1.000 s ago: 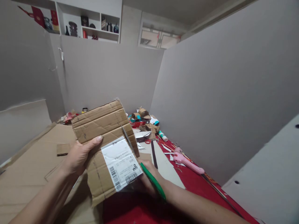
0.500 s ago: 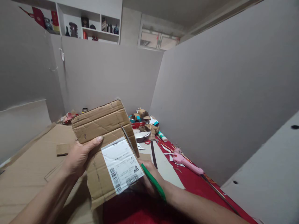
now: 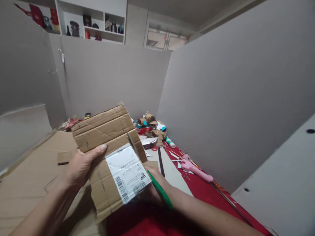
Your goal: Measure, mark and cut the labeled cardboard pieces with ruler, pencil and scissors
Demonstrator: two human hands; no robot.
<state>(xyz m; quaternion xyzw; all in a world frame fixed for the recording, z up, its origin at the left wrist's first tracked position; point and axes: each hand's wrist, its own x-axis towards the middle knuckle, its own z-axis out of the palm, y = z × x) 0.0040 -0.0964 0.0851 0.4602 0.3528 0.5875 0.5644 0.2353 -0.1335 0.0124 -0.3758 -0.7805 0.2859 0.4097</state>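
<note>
A creased brown corrugated cardboard piece (image 3: 105,147) with a white shipping label (image 3: 127,172) stuck on its lower right part is being held up in the air, tilted, above the red table covering (image 3: 204,193) and in front of the person. The left hand (image 3: 80,165) is gripping the cardboard along its left edge, the thumb lying flat across the front face and pointing toward the label, the other fingers hidden behind the sheet. The right hand (image 3: 154,180) is sitting low at the cardboard's right edge, closed around the green handle of a pair of scissors (image 3: 147,167); the thin grey blades are running up and to the left along the label's right side, against the cardboard, and whether they are biting into the sheet cannot be told.

Under the left forearm a large flat sheet of brown cardboard (image 3: 31,173) is lying spread over the table, with a small brown cardboard offcut (image 3: 63,157) resting on it. To the right of the hands a pale board strip with a dark edge (image 3: 169,170) is lying on the red covering, and just beyond it a pink hot-glue gun (image 3: 195,170) is lying on its side. Farther back, near the corner of the grey partition walls (image 3: 221,98), a heap of cardboard scraps with teal bits (image 3: 149,126) is sitting, with red-handled scissors (image 3: 154,148) lying just in front of it. A white wall shelf with bottles and red boxes (image 3: 91,19) is hanging high above the partition.
</note>
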